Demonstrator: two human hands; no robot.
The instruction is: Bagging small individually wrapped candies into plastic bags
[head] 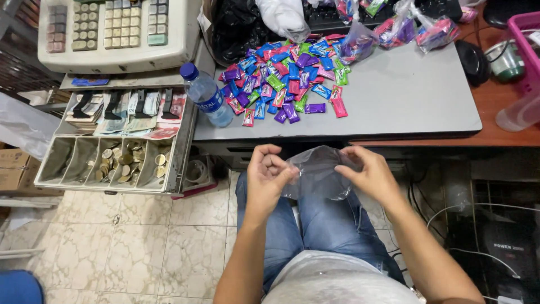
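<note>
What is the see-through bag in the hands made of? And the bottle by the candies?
The bag looks like thin, glossy clear plastic film: it crinkles and the jeans show through. The bottle seems clear, firmer plastic with a blue cap.

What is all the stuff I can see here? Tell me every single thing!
wrapped candies: a big pile, pink, blue, purple, green, on the grey counter
filled candy bags: several, clear, at the counter's back
water bottle: one, clear with blue cap, counter's left edge
cash register: one, cream, top left
cash drawer: one, open, holding banknotes and coins
black bag: one, behind the candies
plastic bag: one, clear, empty, between both hands
left hand: pinching the bag
right hand: pinching the bag
</note>
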